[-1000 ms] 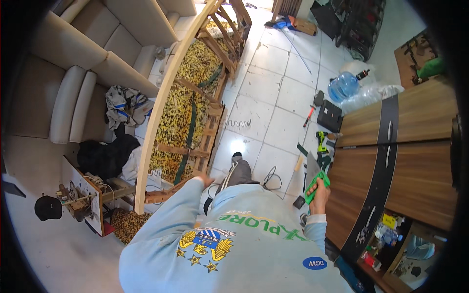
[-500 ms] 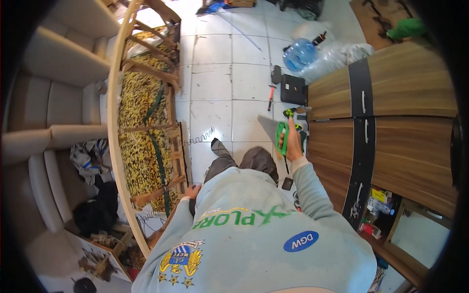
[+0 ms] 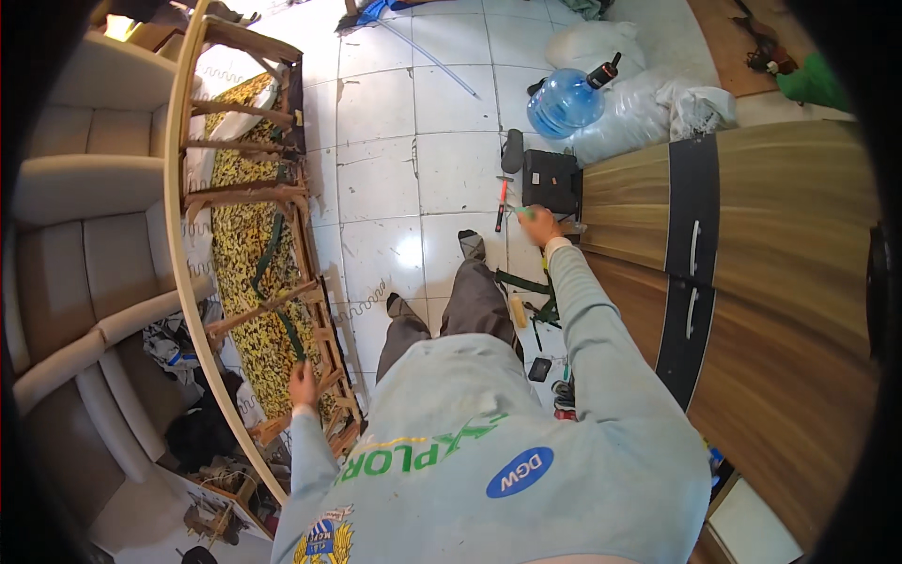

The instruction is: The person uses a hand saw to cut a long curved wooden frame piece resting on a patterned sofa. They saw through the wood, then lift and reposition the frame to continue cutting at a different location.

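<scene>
My right hand (image 3: 540, 226) is closed around the green handle of a hand saw (image 3: 524, 214), beside the black case; the hand hides most of the saw. A hammer (image 3: 502, 203) with a red-and-black handle lies on the tiles just left of that hand. My left hand (image 3: 303, 386) is over the wooden sofa frame (image 3: 319, 331), near the lower end of a dark green strap (image 3: 291, 331). It appears narrow and edge-on, so its grip is unclear. Speckled yellow-black foam (image 3: 240, 310) shows through the frame.
A black case (image 3: 551, 181), a blue water bottle (image 3: 566, 103) and clear plastic wrap (image 3: 625, 127) stand beside the wooden cabinet (image 3: 639, 207). Green straps (image 3: 536, 293) and a black phone-like object (image 3: 539, 369) lie right of my legs. Beige sofas (image 3: 94, 188) line the left.
My right hand has moved forward and slightly left with the saw, lowering it beside the case. My left hand has gone left from the rail to over the foam. My legs have shifted.
</scene>
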